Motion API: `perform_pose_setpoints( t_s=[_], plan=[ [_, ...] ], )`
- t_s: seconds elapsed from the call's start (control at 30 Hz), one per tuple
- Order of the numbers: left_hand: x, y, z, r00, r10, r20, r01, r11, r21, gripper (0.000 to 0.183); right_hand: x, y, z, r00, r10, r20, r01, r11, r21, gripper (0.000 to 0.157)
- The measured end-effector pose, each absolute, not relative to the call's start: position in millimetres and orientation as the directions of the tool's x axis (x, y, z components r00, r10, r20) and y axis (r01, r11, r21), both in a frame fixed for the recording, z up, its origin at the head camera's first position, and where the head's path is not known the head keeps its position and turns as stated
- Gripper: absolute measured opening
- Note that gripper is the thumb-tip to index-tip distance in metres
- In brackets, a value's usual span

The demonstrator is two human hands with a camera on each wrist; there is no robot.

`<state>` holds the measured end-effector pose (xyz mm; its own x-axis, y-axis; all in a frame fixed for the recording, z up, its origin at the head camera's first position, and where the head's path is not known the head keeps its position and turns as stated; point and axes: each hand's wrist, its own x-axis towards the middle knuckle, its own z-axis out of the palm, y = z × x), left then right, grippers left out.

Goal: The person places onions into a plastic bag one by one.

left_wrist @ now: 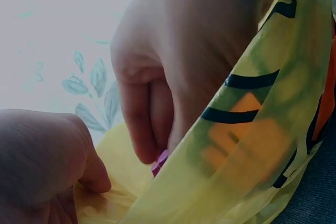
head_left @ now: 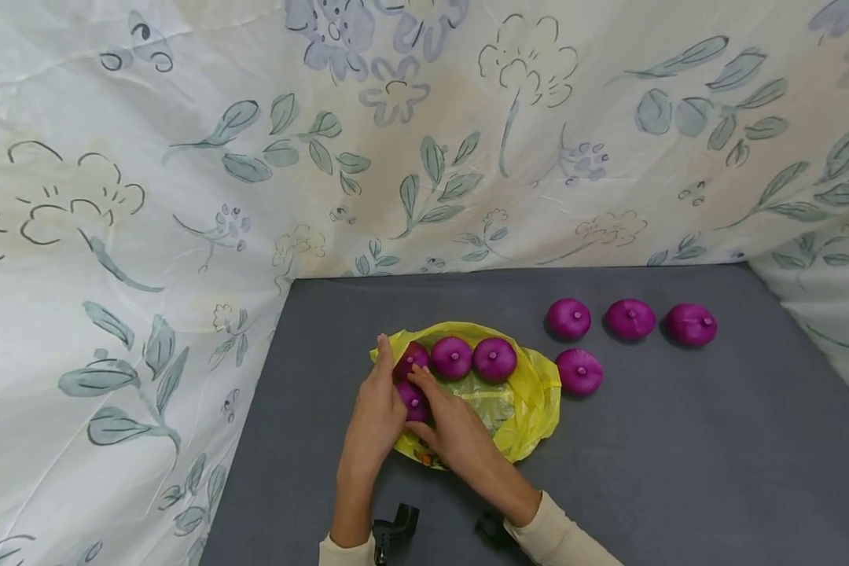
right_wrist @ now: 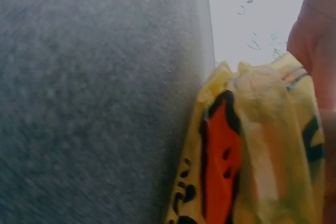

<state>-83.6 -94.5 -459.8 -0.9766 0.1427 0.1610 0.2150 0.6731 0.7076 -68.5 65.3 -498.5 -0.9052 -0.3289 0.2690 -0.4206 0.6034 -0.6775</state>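
Observation:
A yellow plastic bag point(head_left: 545, 385) lies with its mouth wide, several purple onions inside. My left hand point(head_left: 375, 417) is at the bag's left rim; in the left wrist view its thumb point(left_wrist: 94, 169) lies over the yellow edge, gripping it. Reaching in across the near rim, my right hand point(head_left: 460, 428) holds a purple onion point(head_left: 416, 402) at the left side of the bag. Only a sliver of purple onion point(left_wrist: 160, 163) shows below its fingers in the left wrist view. Just behind sit a partly covered onion point(head_left: 412, 358), a middle onion point(head_left: 451, 358) and a right onion point(head_left: 494, 360).
Outside the bag, an onion point(head_left: 579, 372) lies close to its right side. Three more form a row behind: a left one point(head_left: 569, 319), a middle one point(head_left: 630, 320) and a right one point(head_left: 690, 325). Flowered cloth point(head_left: 424, 204) hangs around the grey tabletop point(head_left: 714, 456).

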Motion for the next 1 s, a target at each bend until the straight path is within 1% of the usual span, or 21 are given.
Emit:
perform_pose_setpoints(
  t_s=[0.2,0.37,0.47,0.57,0.67,0.77,0.87,1.0],
  plan=[
    [-82,-95,-461,-0.978,0.131,0.165,0.21,0.677,0.706,0.076,-64,71,-489,-0.915,-0.297,0.271,-0.4,0.6,-0.692,0.072],
    [-84,-94,-461,-0.976,0.13,0.175,0.216,0.669,0.711,0.077,-61,81,-472,-0.928,-0.247,0.279,-0.373,0.582,-0.723,0.068],
    [-83,-95,-461,-0.973,0.132,0.192,0.23,0.665,0.711,0.077,-57,92,-460,-0.93,-0.19,0.313,-0.365,0.552,-0.75,0.064],
    [-82,-95,-461,-0.972,0.128,0.197,0.232,0.661,0.713,0.076,-54,106,-450,-0.919,-0.125,0.374,-0.382,0.516,-0.767,0.06],
    [-81,-96,-460,-0.976,0.124,0.18,0.217,0.654,0.725,0.077,-54,124,-440,-0.901,-0.057,0.431,-0.401,0.489,-0.774,0.057],
    [-79,-96,-460,-0.979,0.122,0.161,0.201,0.649,0.734,0.078,-53,145,-434,-0.885,0.025,0.465,-0.394,0.491,-0.777,0.057],
    [-78,-97,-460,-0.981,0.12,0.152,0.193,0.643,0.741,0.078,-53,168,-432,-0.878,0.111,0.466,-0.353,0.507,-0.786,0.058],
    [-79,-98,-460,-0.982,0.117,0.147,0.187,0.641,0.744,0.078,-52,197,-430,-0.87,0.243,0.428,-0.237,0.555,-0.797,0.063]
  ],
)
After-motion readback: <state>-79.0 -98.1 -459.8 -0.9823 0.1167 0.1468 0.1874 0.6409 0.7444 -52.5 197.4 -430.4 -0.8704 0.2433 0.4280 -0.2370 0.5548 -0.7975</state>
